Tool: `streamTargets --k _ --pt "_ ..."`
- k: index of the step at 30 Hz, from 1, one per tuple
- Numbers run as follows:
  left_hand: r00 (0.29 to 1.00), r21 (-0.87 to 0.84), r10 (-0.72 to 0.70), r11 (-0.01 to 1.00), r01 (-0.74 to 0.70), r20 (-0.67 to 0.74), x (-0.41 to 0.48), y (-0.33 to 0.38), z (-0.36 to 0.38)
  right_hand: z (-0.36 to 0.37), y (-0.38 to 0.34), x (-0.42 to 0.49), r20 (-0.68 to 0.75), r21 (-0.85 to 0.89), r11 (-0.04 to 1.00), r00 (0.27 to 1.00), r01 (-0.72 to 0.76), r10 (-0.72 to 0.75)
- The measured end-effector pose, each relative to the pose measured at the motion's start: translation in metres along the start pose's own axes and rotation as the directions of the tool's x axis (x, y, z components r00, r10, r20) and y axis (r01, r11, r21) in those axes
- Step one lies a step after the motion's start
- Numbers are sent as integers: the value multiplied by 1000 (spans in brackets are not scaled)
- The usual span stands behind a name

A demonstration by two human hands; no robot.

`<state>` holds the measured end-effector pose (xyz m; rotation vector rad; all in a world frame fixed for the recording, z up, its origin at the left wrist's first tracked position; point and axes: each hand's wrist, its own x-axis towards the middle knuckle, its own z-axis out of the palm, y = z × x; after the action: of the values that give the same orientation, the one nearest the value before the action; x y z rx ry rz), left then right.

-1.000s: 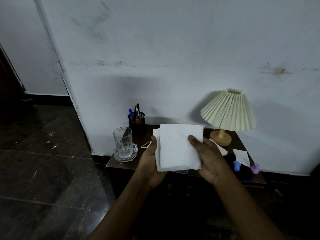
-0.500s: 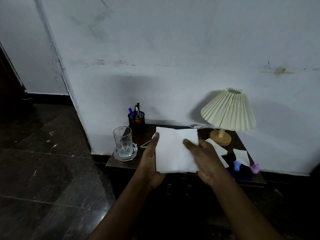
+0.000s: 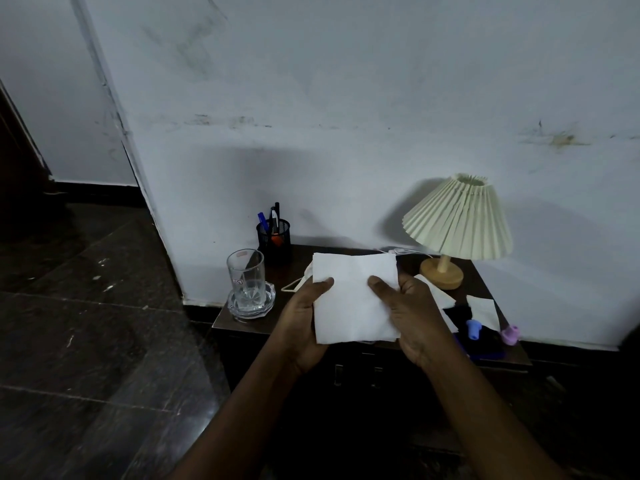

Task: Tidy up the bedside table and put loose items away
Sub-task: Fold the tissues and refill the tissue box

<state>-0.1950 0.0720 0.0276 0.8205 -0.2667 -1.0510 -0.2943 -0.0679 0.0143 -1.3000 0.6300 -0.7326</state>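
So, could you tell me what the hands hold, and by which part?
A folded white tissue: the left hand grips its left edge, the right hand its right edge.

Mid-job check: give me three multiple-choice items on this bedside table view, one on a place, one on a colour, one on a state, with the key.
1. Where does the glass stand?
A) on the floor
B) in a clear dish at the left end of the table
C) inside a drawer

2. What colour is the lamp's pleated shade?
A) red
B) black
C) cream

3. What state is the white sheet in?
A) held up by both hands
B) lying flat on the table
C) crumpled into a ball

Key: 1 B, the glass sits in the dish just in front of the pen holder. 2 C, the shade shows pale cream. 3 A, the left hand and the right hand grip its sides, thumbs on its face.
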Motion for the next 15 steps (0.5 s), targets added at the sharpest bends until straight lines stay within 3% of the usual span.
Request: streamTargets --k 12,15 --pt "999 -19 -11 1000 11 -41 3 4 -3 -1 -11 -4 -1 -2 999 999 45 -45" --pt "999 -20 -33 999 33 -14 2 11 -7 -2 -12 -6 137 50 998 990 -35 28"
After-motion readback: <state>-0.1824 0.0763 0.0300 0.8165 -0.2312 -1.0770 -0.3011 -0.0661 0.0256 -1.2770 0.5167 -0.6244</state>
